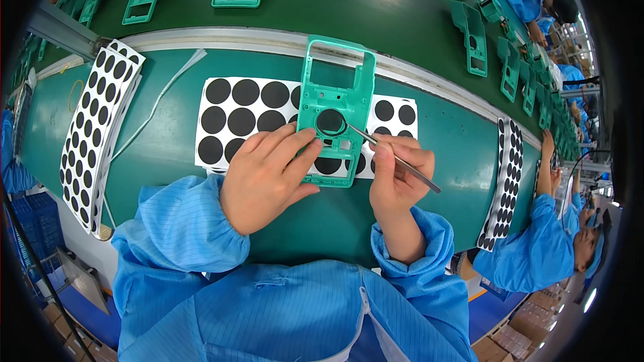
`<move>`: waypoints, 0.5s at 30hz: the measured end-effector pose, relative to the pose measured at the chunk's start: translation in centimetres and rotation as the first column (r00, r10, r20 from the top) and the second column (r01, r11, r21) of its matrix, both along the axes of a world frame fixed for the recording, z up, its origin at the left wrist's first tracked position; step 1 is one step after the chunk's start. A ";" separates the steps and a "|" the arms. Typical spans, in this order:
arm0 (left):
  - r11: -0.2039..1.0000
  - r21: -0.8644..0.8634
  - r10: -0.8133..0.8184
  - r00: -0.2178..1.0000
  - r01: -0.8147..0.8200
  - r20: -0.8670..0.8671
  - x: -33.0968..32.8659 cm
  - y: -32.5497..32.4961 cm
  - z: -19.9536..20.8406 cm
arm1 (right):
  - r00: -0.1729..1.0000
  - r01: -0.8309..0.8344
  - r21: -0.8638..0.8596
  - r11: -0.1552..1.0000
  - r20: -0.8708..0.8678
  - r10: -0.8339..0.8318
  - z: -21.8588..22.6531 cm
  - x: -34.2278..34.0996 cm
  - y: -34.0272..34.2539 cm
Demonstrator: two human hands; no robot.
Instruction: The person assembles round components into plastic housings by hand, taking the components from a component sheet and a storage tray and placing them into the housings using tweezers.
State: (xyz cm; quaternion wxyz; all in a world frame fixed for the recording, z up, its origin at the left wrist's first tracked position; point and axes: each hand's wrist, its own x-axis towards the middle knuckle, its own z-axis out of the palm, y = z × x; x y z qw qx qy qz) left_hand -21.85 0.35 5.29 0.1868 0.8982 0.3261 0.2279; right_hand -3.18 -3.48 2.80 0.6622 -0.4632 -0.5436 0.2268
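In front of me a green plastic housing (339,104) lies over a white sheet of black round stickers (228,121). A black round sticker (330,122) sits in the housing's circular recess. My left hand (272,174) rests on the housing's left edge, its fingers stretched out and fingertips near the recess. Between the thumb and fingers of my right hand (401,171) is a pair of metal tweezers (409,167). The tweezers' tips touch the right rim of the recess, at the black sticker's edge.
More sticker sheets lie at the left (100,127) and right (504,181) of the green table. Beyond a pale rail, a dark green conveyor (376,0) carries several green housings (469,37). A white cord (157,104) runs along the left. Co-workers in blue sit at the right.
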 end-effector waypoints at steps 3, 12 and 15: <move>1.000 -0.005 -0.003 1.000 0.003 0.013 0.0 0.0 0.0 | 1.000 0.005 0.018 1.000 0.014 -0.005 -0.1 0.0 0.2; 1.000 -0.002 0.002 1.000 -0.002 0.012 0.0 0.0 0.1 | 0.995 0.000 -0.007 1.000 0.101 0.001 -0.1 0.1 0.2; 1.000 -0.002 0.009 1.000 -0.009 0.015 -0.4 0.1 0.0 | 0.993 -0.010 -0.012 1.000 0.116 0.011 0.0 -0.4 0.3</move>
